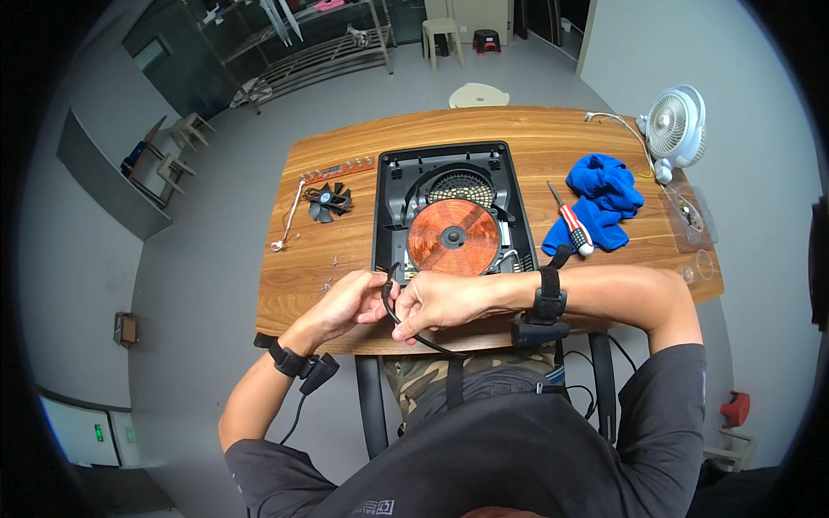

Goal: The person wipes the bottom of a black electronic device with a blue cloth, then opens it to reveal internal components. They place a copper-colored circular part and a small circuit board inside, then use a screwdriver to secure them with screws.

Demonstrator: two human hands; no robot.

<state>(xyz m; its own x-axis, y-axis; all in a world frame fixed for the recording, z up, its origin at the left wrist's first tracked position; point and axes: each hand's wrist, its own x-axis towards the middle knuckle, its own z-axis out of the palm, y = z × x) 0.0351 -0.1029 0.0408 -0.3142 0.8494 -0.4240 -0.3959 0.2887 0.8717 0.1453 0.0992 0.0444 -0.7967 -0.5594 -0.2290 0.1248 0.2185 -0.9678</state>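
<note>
An opened black induction cooker base [386, 200] lies on the wooden table in front of me, its round copper coil [434, 245] uncovered. At its near left corner, my left hand [350, 302] pinches a black power cord [390, 312] where the cord meets the casing. Close beside it, my right hand [436, 304] has its fingers curled round the same cord a little lower down. From there the cord runs over the table's near edge toward my lap. The fingertips partly cover the casing's near edge.
Left of the casing lie a black cooling fan [328, 203], an orange circuit strip [341, 169] and several screws [327, 286]. On the right are a screwdriver [573, 223], a blue cloth [605, 192], a clear plastic box [691, 213] and a white desk fan [673, 129].
</note>
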